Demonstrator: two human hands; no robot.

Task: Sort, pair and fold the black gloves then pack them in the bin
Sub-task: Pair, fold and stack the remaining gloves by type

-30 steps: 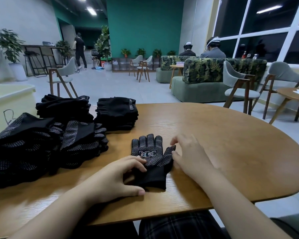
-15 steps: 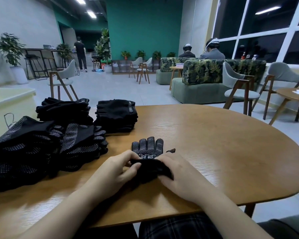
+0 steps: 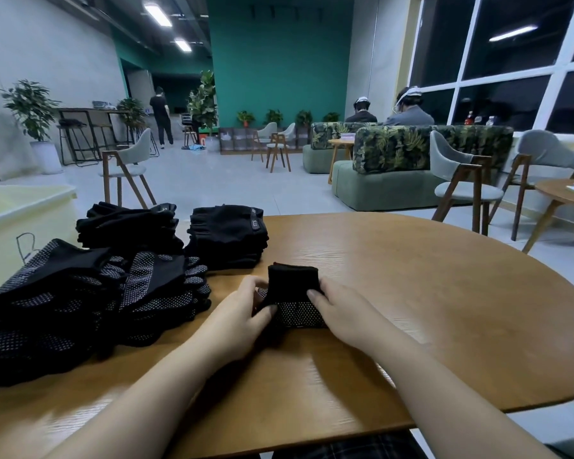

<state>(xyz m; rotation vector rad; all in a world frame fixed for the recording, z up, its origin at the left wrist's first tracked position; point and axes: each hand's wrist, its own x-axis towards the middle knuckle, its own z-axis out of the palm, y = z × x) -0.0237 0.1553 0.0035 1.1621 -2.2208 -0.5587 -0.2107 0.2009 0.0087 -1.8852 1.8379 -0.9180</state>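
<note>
Right now we have both hands on the folded glove pair (image 3: 294, 294), which lies on the wooden table (image 3: 411, 293) just near of the table's middle, a little to the left. The plain black cuff part is turned over on top toward the far side, and the white-dotted palm fabric shows along the near edge. Our left hand (image 3: 237, 321) holds the pair's left side, fingers curled against it with the thumb near the top. Our right hand (image 3: 340, 313) holds the right side, fingers curled onto the black fold.

To the left of the pair lies a loose heap of dotted gloves (image 3: 80, 306), spread across the near-left part of the table. Farther back sit two stacks of folded black gloves: the left stack (image 3: 126, 223) is looser, and the right stack (image 3: 227, 235) is squarer with a small label on its top edge. The right stack is just beyond the pair we hold, not touching it.

At the far left, beside the table, stands the pale yellow bin (image 3: 24, 207); only part of its rim and wall shows, and we cannot tell what is inside it.
</note>
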